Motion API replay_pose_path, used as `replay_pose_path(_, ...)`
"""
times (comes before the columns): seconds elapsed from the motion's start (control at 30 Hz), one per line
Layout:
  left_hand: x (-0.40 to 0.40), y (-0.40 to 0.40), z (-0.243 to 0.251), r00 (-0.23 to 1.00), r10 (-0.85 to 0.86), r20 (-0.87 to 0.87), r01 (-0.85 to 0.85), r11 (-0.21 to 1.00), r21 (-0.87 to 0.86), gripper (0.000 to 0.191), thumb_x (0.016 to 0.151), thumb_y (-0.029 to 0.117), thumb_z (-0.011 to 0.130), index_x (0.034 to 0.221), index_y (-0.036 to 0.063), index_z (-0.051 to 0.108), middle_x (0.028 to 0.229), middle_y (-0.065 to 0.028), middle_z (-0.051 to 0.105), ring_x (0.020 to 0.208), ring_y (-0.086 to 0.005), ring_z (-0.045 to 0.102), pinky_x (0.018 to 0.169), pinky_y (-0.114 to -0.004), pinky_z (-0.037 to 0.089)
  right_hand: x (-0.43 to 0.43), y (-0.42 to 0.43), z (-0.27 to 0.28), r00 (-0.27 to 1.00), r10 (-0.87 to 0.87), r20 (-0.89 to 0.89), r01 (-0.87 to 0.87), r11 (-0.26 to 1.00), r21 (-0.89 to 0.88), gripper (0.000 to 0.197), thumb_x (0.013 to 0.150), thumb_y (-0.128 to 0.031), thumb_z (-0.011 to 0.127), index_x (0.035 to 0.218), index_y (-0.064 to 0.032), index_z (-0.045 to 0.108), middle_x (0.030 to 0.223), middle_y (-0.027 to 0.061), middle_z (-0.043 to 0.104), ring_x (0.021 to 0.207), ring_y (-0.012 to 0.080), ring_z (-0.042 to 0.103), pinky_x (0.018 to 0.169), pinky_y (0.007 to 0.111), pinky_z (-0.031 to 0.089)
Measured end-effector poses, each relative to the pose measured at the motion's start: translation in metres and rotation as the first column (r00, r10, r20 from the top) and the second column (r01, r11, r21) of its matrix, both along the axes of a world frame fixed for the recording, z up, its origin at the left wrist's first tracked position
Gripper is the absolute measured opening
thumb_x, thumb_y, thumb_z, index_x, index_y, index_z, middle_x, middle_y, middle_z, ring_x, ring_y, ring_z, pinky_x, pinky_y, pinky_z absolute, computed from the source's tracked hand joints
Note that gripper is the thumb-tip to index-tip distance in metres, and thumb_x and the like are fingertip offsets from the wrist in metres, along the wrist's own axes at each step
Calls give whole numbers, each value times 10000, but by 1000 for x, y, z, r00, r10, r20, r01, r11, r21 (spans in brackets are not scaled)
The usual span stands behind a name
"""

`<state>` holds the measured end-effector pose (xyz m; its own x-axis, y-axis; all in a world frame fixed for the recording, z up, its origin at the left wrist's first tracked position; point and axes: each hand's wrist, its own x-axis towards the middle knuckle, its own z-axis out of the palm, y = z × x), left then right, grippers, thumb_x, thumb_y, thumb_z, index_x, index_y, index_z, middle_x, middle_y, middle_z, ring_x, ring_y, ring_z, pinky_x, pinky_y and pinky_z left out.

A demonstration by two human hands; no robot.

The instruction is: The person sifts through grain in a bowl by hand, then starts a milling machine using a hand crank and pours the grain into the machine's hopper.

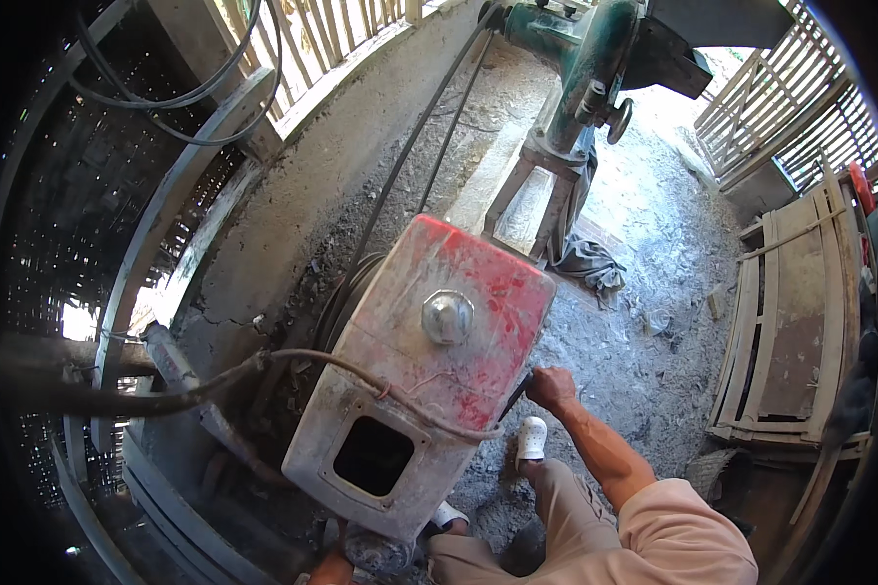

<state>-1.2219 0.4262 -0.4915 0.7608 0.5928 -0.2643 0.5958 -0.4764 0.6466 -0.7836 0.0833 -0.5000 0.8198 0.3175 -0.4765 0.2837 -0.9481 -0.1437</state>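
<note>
A dusty red and grey diesel engine (410, 344) stands directly before me, with a round metal cap (448, 316) on its top and a dark square opening on its near side. At the engine's right side my right hand (552, 388) is closed around a dark crank handle (516, 398). My left hand (333, 567) is low at the bottom edge, by the engine's near lower end; its fingers are mostly hidden behind the casing. A brown hose (300, 354) lies across the engine's top, tied with thin wire.
Long drive belts (402, 157) run from the engine's left side to a green milling machine (571, 80) on a metal stand. Grey cloth (589, 263) hangs beneath it. Wooden crating (790, 314) stands right; a low concrete wall (293, 197) runs left.
</note>
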Motion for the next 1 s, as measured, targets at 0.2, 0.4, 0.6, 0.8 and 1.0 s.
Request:
replay_pose_path(0.2,17,0,-2,1000,-17,-26,17,1000,13,395,791,258,715,1107,41,621,1010,-134,668,860,-251,628,743,-356,500,11,6,-1,997,53,-61,-55,998,-25,241,752,-238,548,794,-60,705,792,219,678,756,395,676,723,479,546)
replay_pose_path(0.4,30,-1,-10,999,-49,8,49,999,14,397,780,252,724,1101,41,624,1013,-136,667,878,-261,626,761,-364,497,10,2,-7,998,49,-37,-49,999,11,228,735,-226,555,761,-52,701,789,221,678,744,394,678,694,475,550)
replay_pose_path(0.6,33,4,-13,997,-63,39,63,998,19,400,769,246,734,1095,41,627,1016,-139,666,895,-270,625,779,-372,495,12,3,-8,1000,26,-10,-26,999,-22,246,756,-230,536,779,-55,707,821,221,683,772,391,680,715,473,551)
replay_pose_path(0.8,34,2,-17,998,-63,28,62,998,12,402,759,241,743,1089,41,630,1018,-141,666,913,-280,623,797,-379,492,23,8,-21,998,67,-17,-67,998,-15,238,754,-217,531,766,-63,713,814,219,683,769,392,679,715,477,550)
replay_pose_path(1.0,39,-1,-21,998,-68,-12,68,998,8,405,748,235,753,1082,41,633,1021,-143,665,931,-289,622,815,-387,489,25,-5,-74,993,117,1,-116,990,75,196,694,-198,569,727,-59,703,752,212,672,728,396,670,702,483,547)
